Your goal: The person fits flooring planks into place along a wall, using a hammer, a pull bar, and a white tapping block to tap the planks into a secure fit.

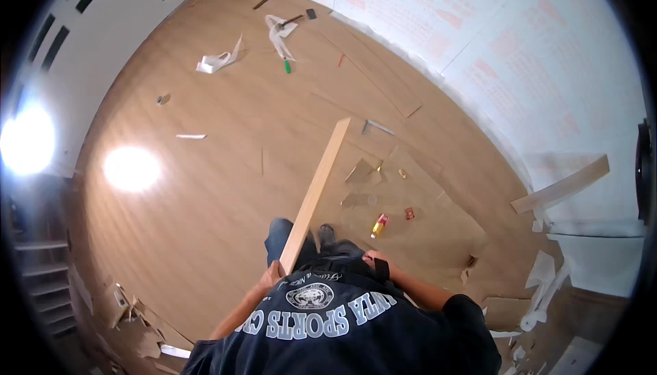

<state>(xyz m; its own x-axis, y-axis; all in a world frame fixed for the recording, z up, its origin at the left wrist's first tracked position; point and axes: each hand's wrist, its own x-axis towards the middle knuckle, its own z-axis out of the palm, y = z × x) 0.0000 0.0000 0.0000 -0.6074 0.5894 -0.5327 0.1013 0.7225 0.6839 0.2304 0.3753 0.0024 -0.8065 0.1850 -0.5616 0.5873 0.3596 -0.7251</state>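
A long, narrow light-wood board (318,183) slants away from my waist, its far end raised toward the middle of the view. My left hand (275,272) is closed around its near end, beside my left thigh. My right hand (373,259) is at the front of my waist, on the right, with a black band round its wrist. Its fingers look curled in, and whatever they hold, if anything, is hidden. Just ahead of that hand, a bottle with a red and yellow label (380,225) lies on the floor, and a small red packet (410,213) is beside it.
Brown sheeting (226,197) covers the floor. Farther off are a green-handled tool (287,66), a hammer-like tool (301,18) and white strips (217,62). A flat board (373,70) lies near the plastic-covered wall (493,40). Another board (561,183) leans at right. Scraps (130,306) lie lower left.
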